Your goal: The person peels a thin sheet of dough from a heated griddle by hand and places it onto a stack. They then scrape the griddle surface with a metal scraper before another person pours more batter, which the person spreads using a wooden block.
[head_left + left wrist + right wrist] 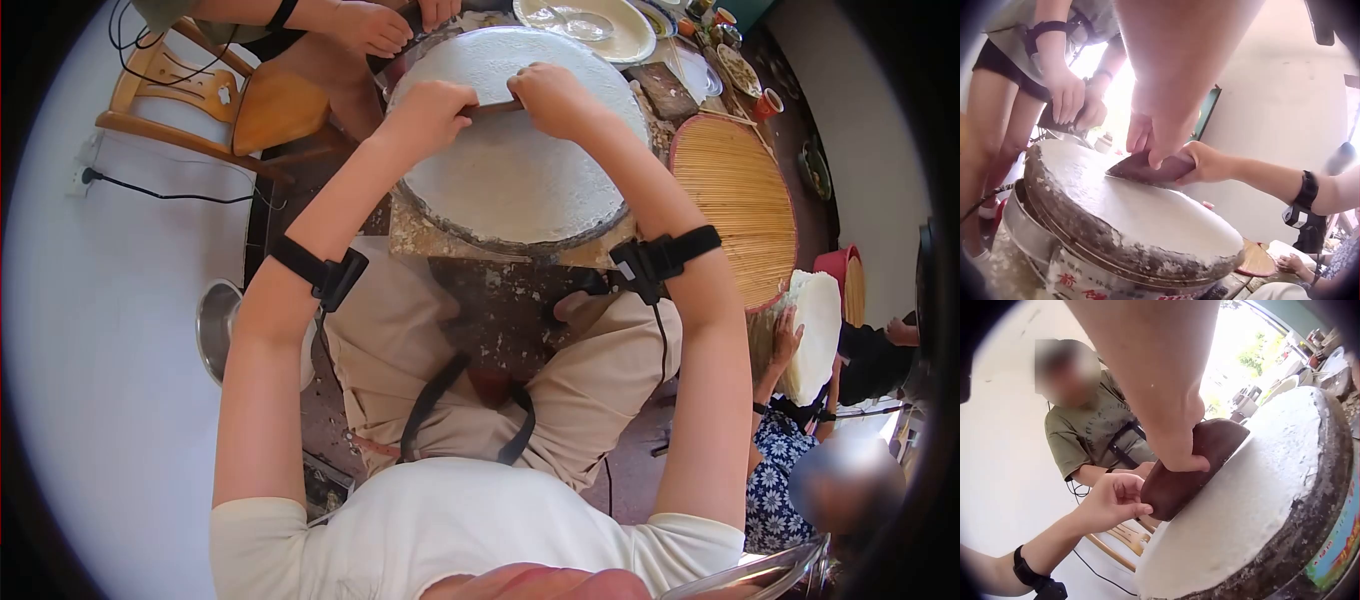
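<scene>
White coating [520, 185] covers the round griddle [530, 247] in the head view, where the left hand [430, 110] and right hand [555, 98] grip opposite ends of a brown board [497, 107]; a slatted mat [735, 210] lies to the right. From the left wrist, the board stands tilted — lower edge at the coating. From the right wrist, both thumbs lie against one face.

In the right-wrist frame's centre, the scraper [1175, 490] is showing a smooth brown face, material unconfirmed. Lower in the left-wrist frame, the griddle rim [1100, 228] is presenting rough and crusted. In the head frame, the chair [280, 110], upper left, is displaying glossy varnished wood; the basin [212, 335], left, is reflecting as shiny metal; the mat [735, 205], right, is appearing ribbed.
</scene>
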Motion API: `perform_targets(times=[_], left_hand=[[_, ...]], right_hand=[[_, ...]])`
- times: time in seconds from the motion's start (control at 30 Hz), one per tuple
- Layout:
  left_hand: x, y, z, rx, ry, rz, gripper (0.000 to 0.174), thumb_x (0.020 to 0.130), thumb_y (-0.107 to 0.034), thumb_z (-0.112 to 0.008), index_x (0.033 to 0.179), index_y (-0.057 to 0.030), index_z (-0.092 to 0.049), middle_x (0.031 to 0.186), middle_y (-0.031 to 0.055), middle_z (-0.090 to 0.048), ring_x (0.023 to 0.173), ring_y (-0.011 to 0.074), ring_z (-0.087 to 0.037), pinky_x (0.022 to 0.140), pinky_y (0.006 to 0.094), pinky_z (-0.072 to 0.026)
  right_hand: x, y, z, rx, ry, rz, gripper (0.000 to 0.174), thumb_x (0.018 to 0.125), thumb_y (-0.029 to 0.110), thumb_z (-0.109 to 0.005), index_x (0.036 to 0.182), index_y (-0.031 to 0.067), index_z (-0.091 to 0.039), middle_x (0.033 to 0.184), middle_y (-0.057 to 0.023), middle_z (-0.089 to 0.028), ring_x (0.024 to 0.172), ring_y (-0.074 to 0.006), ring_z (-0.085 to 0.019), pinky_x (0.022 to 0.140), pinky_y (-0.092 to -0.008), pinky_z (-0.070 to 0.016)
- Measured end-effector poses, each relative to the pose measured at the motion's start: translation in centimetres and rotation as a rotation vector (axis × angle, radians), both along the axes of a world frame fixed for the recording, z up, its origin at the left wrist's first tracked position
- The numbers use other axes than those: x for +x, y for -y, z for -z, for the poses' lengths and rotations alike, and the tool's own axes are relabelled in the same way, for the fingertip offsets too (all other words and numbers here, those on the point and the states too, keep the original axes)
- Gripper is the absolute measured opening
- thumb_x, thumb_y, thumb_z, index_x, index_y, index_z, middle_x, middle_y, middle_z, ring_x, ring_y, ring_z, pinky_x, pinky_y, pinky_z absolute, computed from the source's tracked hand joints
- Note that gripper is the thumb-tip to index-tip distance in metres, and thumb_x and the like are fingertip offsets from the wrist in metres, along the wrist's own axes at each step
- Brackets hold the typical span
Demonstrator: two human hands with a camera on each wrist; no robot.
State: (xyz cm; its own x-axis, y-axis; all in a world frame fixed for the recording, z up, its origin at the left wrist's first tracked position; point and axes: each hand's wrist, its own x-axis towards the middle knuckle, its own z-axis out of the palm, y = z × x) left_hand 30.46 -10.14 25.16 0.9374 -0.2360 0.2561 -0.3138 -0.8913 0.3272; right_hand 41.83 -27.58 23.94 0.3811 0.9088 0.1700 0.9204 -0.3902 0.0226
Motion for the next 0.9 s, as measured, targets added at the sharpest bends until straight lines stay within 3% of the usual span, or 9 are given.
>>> perform_targets(times=[0.13,0.5,0.6,0.7,0.73,0.83,0.9], left_hand=[[-3.1,2.5,0.9,0.028,0.041,0.123,0.014,0.072,-0.007,-0.067,0.085,-0.0029,-0.061,0.078,0.0144,-0.062,0.08,0.0339,-0.061,0.071,0.0411,-0.0473],[-12.1,7.3,0.9,0.038,-0.084,0.285,0.019,0.069,-0.009,-0.067,0.087,-0.0047,-0.061,0.077,0.0122,-0.061,0.078,0.0322,-0.06,0.066,0.0425,-0.047],[-15.4,8.1,1.9,-0.018,0.044,0.361,0.023,0.068,-0.01,-0.068,0.091,-0.006,-0.063,0.08,0.0087,-0.063,0.077,0.0276,-0.062,0.065,0.039,-0.0491],[-17.8,9.5,1.5,-0.097,0.292,0.359,0.013,0.068,-0.012,-0.063,0.08,-0.0084,-0.059,0.074,0.0046,-0.06,0.072,0.0213,-0.061,0.06,0.0335,-0.0491],[-18.1,9.8,1.7,-0.082,0.317,0.348,0.017,0.066,-0.012,-0.062,0.082,-0.0085,-0.06,0.075,0.0037,-0.06,0.071,0.0195,-0.061,0.06,0.0304,-0.0492],[-18.7,10.2,1.2,-0.074,0.288,0.347,0.032,0.065,-0.008,-0.07,0.096,-0.0038,-0.064,0.088,0.0069,-0.065,0.079,0.0228,-0.063,0.067,0.0332,-0.0519],[-18.9,10.5,0.8,-0.103,0.29,0.344,0.032,0.065,-0.008,-0.069,0.096,-0.0035,-0.064,0.088,0.0072,-0.066,0.079,0.023,-0.063,0.067,0.0334,-0.0522]], right_hand=[[-4.9,5.0,1.0,0.133,-0.02,0.025,0.006,0.07,0.001,-0.058,0.076,0.0038,-0.06,0.079,-0.012,-0.061,0.083,-0.0293,-0.059,0.073,-0.0379,-0.0484],[-16.8,11.4,0.6,0.096,-0.035,0.064,0.011,0.063,0.002,-0.06,0.072,0.0055,-0.056,0.074,-0.0092,-0.058,0.078,-0.028,-0.057,0.068,-0.0372,-0.0452],[-20.5,13.3,0.9,0.17,0.019,0.088,0.02,0.06,0.003,-0.06,0.079,0.0056,-0.055,0.08,-0.0072,-0.056,0.079,-0.026,-0.054,0.067,-0.0369,-0.0435],[-23.0,14.4,-0.4,0.205,0.042,0.112,0.029,0.061,0.004,-0.06,0.089,0.0055,-0.056,0.084,-0.0055,-0.055,0.081,-0.0247,-0.053,0.067,-0.036,-0.0436],[-23.3,14.6,-0.7,0.23,0.045,0.106,0.029,0.061,0.003,-0.06,0.09,0.0055,-0.057,0.084,-0.0055,-0.055,0.08,-0.0247,-0.053,0.067,-0.0359,-0.0437],[-23.8,14.6,-1.2,0.283,0.02,0.096,0.03,0.062,0.003,-0.06,0.091,0.0054,-0.057,0.083,-0.0055,-0.056,0.079,-0.0249,-0.053,0.067,-0.0361,-0.0447],[-23.9,14.4,-0.8,0.308,-0.006,0.084,0.03,0.062,0.003,-0.06,0.092,0.0055,-0.058,0.084,-0.0057,-0.057,0.078,-0.0252,-0.054,0.067,-0.0362,-0.0457]])
